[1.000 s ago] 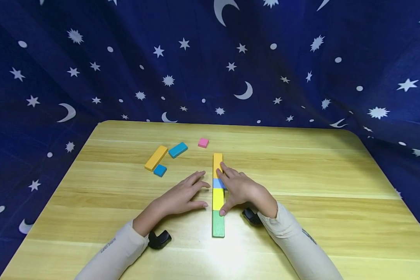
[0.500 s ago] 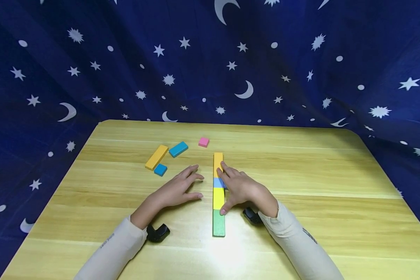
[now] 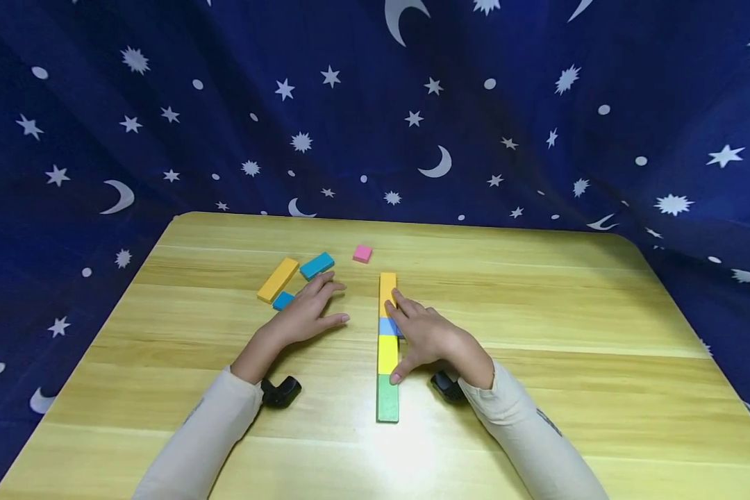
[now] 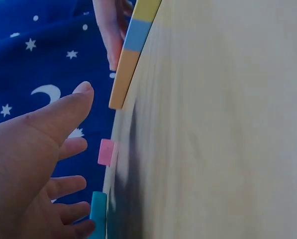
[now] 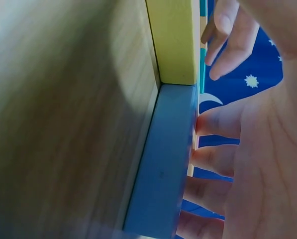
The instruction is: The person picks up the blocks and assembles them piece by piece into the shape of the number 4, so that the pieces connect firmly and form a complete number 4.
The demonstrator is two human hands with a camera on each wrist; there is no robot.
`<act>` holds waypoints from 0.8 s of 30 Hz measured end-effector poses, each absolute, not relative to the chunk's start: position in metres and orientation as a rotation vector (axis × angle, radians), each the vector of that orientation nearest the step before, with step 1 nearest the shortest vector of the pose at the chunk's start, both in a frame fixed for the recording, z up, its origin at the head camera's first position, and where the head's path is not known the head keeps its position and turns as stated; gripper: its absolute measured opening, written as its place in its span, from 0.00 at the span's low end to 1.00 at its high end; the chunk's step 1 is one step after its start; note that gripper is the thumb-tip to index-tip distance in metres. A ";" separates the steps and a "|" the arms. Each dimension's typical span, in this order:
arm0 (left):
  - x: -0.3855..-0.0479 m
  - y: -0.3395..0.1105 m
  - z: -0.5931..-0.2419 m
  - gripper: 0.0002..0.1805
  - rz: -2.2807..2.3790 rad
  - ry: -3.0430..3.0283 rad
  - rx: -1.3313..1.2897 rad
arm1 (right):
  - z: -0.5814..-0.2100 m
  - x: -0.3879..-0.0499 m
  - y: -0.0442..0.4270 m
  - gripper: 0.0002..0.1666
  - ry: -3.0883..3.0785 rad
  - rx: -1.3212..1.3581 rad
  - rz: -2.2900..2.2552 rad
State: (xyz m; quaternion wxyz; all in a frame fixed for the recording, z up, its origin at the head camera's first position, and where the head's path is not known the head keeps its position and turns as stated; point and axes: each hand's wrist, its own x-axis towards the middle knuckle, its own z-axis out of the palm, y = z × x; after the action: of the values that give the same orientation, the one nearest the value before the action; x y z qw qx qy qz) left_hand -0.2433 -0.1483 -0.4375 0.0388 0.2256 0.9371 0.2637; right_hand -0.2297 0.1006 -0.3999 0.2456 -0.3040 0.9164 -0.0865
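A straight row of blocks lies on the table: orange (image 3: pixel 387 286), blue (image 3: pixel 387 326), yellow (image 3: pixel 387 354) and green (image 3: pixel 387 399) nearest the body. My right hand (image 3: pixel 434 338) rests along the row's right side, fingertips on the orange block, thumb at the green one. A blue block (image 5: pixel 163 164) extends beneath that palm in the right wrist view. My left hand (image 3: pixel 303 314), fingers spread and holding nothing, hovers beside a small blue block (image 3: pixel 282 301) that it partly covers, just below a longer blue block (image 3: pixel 317 265). Left of these lies an orange block (image 3: pixel 278 280).
A pink block (image 3: pixel 362 254) lies behind the row, towards the table's far edge. The wooden table (image 3: pixel 537 292) ends at a dark blue curtain (image 3: pixel 350 111) with moons and stars. Black devices (image 3: pixel 281 392) sit under both wrists.
My left hand has moved away from the row, leftward and farther from the body, to the loose blue blocks. My right hand has stayed at the row, and the blocks have not moved.
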 end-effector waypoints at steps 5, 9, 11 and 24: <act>-0.255 -0.149 -0.435 0.33 0.817 2.893 0.644 | -0.400 -0.229 0.101 0.77 2.508 -0.836 -0.234; -0.265 -0.150 -0.433 0.33 0.791 2.950 0.609 | -0.398 -0.229 0.102 0.76 2.516 -0.839 -0.230; -0.269 -0.151 -0.434 0.34 0.770 2.976 0.602 | -0.398 -0.229 0.101 0.76 2.517 -0.840 -0.222; -0.292 -0.157 -0.434 0.38 0.729 2.988 0.492 | -0.398 -0.229 0.101 0.76 2.524 -0.843 -0.205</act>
State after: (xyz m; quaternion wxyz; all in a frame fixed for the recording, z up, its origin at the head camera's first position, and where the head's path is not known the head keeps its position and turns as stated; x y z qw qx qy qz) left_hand -0.2919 -0.1567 -0.4336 0.0136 0.1578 0.9592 0.2341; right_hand -0.2286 0.1006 -0.3982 0.2340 -0.3071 0.9194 -0.0748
